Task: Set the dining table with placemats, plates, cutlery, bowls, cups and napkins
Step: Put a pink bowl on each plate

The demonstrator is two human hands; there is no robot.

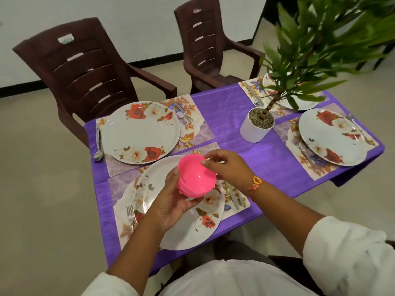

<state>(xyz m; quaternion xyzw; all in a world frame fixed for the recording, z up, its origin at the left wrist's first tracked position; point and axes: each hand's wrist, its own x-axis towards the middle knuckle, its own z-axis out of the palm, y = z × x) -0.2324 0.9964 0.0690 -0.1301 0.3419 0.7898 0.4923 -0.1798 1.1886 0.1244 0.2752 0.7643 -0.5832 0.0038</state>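
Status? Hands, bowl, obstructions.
Left hand cups pink bowl from below; right hand pinches its rim. Bowl held over near plate, not down. Nothing seen in the way.

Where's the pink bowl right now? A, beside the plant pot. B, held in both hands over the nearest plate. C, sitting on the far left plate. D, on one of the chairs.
B: the left hand cups the pink bowl from below and the right hand pinches its rim, above the nearest plate.
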